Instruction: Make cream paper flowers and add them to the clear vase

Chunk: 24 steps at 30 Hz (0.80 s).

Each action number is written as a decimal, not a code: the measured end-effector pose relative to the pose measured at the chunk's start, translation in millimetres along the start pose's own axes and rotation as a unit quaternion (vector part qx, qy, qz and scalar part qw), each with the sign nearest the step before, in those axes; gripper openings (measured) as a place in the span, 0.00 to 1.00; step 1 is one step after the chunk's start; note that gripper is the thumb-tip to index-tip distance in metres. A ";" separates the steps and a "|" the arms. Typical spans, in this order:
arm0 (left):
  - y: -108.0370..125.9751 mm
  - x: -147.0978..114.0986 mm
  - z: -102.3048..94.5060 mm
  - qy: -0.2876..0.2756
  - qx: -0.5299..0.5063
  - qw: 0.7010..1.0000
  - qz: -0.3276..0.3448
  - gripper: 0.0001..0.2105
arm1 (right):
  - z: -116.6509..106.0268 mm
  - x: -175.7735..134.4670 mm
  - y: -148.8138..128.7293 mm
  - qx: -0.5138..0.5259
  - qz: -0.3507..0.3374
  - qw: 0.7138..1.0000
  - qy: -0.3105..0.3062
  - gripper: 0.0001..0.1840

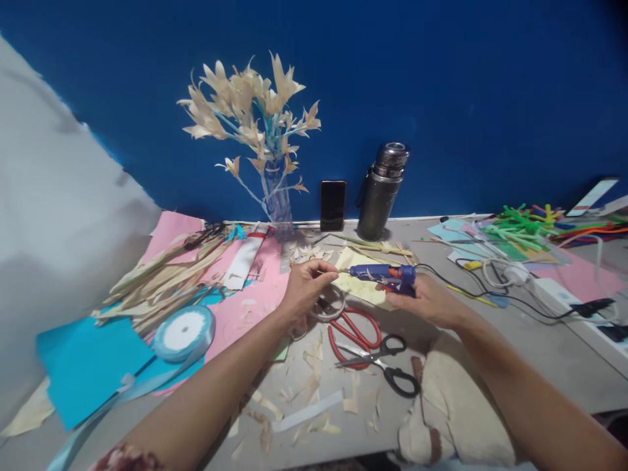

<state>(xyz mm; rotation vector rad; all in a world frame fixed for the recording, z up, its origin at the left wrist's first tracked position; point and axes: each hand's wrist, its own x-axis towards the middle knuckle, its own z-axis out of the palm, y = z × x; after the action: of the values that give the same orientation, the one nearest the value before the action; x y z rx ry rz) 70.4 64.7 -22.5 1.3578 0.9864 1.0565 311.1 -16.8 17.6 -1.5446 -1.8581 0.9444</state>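
Observation:
My right hand (424, 297) is wrapped round the grip of a blue hot glue gun (380, 273), whose nozzle points left. Right at the nozzle tip, the thumb and fingers of my left hand (311, 281) are pinched together. Whatever they hold is too small to make out. Below the two hands lie red-handled scissors (360, 330) and black-handled scissors (390, 363), one partly over the other. A roll of tape (331, 304) sits just under my left hand, and yellow paper (363, 289) lies beneath the glue gun.
A clear vase (278, 206) holds pale husk flowers (250, 104). Beside it stand a phone (333, 206) and a dark flask (380, 196). Dried husks (171, 275) and a ribbon spool (184, 332) lie left; a power strip (574, 307), cords and green pipe cleaners (520, 226) lie right.

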 end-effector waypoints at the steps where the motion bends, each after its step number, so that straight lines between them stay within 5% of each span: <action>1: -0.3 0.0 0.1 -0.002 -0.002 1.000 -0.001 0.06 | 0.2 -0.1 0.8 0.003 0.005 1.000 0.001 0.21; 24: -3.6 -0.8 -0.2 -0.038 -0.042 0.998 -0.041 0.09 | -0.3 -2.4 -3.8 -0.009 -0.013 1.000 -0.016 0.18</action>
<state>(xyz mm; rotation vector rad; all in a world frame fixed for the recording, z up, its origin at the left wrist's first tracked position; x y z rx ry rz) 70.0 64.2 -26.1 1.2699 0.9244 0.9658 309.5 -19.5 20.9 -1.5218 -1.9093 0.9482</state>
